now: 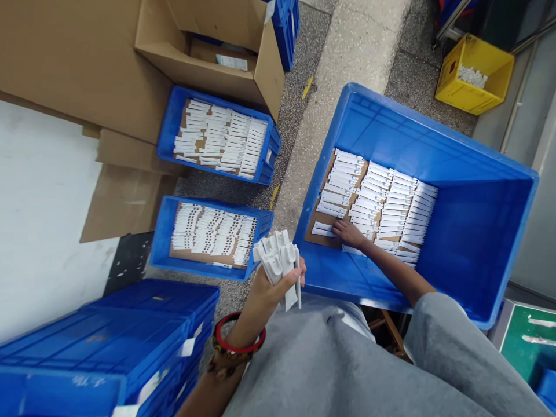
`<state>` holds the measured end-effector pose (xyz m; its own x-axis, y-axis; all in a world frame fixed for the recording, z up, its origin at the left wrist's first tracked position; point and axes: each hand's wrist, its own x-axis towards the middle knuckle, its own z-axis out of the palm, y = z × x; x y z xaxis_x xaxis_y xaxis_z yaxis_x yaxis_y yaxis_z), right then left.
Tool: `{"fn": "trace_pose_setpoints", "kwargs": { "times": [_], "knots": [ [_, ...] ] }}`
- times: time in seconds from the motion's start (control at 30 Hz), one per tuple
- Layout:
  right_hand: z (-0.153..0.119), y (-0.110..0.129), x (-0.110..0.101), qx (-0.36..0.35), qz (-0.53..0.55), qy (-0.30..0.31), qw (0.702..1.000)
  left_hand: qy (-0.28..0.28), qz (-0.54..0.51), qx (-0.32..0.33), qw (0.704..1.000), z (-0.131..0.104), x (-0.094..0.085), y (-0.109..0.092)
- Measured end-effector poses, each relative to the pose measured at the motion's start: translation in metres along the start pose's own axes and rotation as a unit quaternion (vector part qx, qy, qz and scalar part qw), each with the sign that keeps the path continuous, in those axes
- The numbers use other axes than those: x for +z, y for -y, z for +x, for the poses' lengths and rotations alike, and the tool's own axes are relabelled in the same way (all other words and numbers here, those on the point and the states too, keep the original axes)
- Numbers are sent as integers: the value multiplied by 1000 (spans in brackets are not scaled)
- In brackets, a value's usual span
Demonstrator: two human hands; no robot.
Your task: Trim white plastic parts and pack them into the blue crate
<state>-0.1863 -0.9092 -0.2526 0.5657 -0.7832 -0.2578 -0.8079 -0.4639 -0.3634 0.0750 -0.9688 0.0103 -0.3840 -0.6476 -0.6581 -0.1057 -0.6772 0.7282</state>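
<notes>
Left hand [269, 288] curled tight round a bunch of slim white plastic strips [280, 260], held up just left of the tub. Likely light and stiff; smooth faces probably slip, so squeeze bunch round its middle. Thin ends may be fragile. Right hand [348, 233], fingers partly bent, at rows of similar white plastic strips [369, 200] in the large blue plastic tub [473, 142]; fingertips at one strip, can't tell if gripped. Single strips: probably pinch by long edges.

Surface: flat brown cardboard sheet [325, 241] under tub rows.

Room, left to right: stacked blue plastic crates [143, 318]; two smaller blue plastic crates [160, 243] with white strips in rows; open brown cardboard box [267, 75]; speckled grey floor [347, 52]; yellow plastic bin [460, 99] with small white pieces [472, 76]; green panel [527, 341].
</notes>
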Motion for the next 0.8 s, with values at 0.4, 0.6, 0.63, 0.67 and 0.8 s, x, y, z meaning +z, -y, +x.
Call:
{"fn": "trace_pose_setpoints", "kwargs": {
  "times": [0.4,0.6,0.63,0.67,0.8],
  "knots": [
    [1,-1,1,12,18,-3,1000,27,62,-12,998,-10,-1,8],
    [7,0,-5,56,43,-9,997,-41,121,-77,989,-5,11,1],
    [9,0,-6,68,49,-13,996,-46,117,-87,988,-5,13,0],
    [10,1,-8,81,56,-18,995,-50,111,-95,988,-5,15,-1],
    [12,7,-28,127,86,-39,987,-55,99,-106,988,-5,19,-5]
  ]
}}
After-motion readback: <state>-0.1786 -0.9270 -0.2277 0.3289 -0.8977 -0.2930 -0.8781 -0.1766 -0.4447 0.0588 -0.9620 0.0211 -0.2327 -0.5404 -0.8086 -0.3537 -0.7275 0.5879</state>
